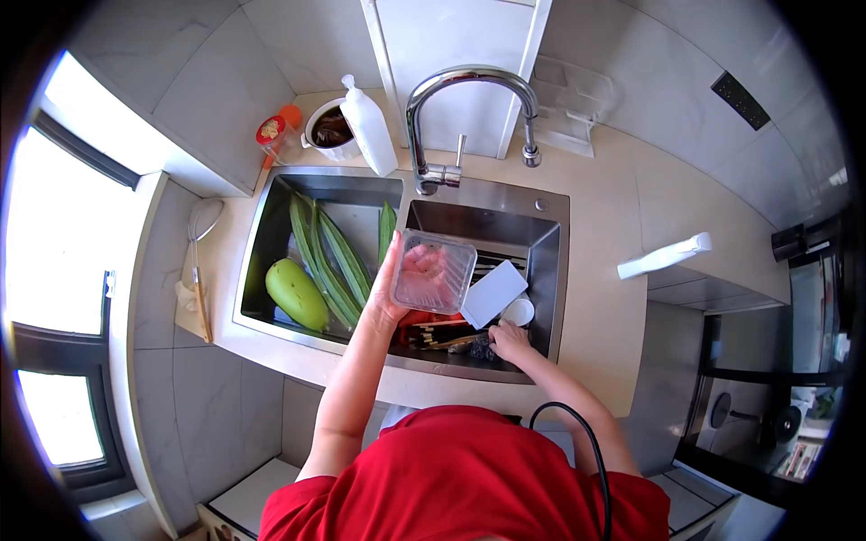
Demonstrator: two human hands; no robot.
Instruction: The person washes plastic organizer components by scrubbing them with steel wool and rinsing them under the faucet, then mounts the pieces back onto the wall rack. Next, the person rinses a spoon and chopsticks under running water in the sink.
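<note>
My left hand [388, 290] holds a clear plastic container [435, 275] tilted above the divider and right basin, its fingers showing through the plastic. Down in the right basin, my right hand [511, 342] has its fingers curled beside small dark items [483, 348]; what they grip, if anything, is hidden. Close to that hand lie a white rectangular box or lid [493, 295], a small round white dish [518, 312] and several chopsticks [442, 343]. Something red [417, 319] shows partly under the container.
The left basin holds long ridged green gourds [338, 257] and a pale green, rounded gourd [298, 295]. A faucet [433, 176] arches behind the basins. Around them stand a white pump bottle [368, 126], a pot [329, 131], a jar [278, 140], a whisk [198, 261] and a white bottle [665, 256].
</note>
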